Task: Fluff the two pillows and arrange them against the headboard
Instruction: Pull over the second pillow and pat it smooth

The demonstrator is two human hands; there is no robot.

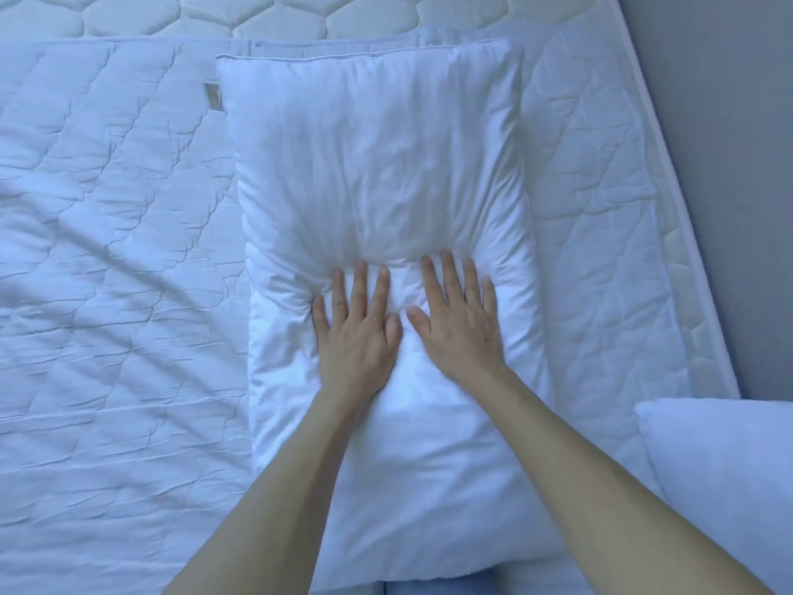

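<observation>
A white pillow (377, 165) lies lengthwise on the bed in the middle of the view, its far end plump and its middle dented. My left hand (356, 332) and my right hand (461, 319) rest flat side by side on that dent, palms down, fingers spread, pressing into the filling. Neither hand holds anything. A second white pillow (721, 474) shows only partly at the lower right edge, apart from both hands.
A white quilted cover (111, 251) spreads under and to the left of the pillow, with a small tag (213, 96) near the pillow's far left corner. Bare mattress (300, 12) with hexagon stitching runs along the top. A grey surface (729, 165) borders the bed on the right.
</observation>
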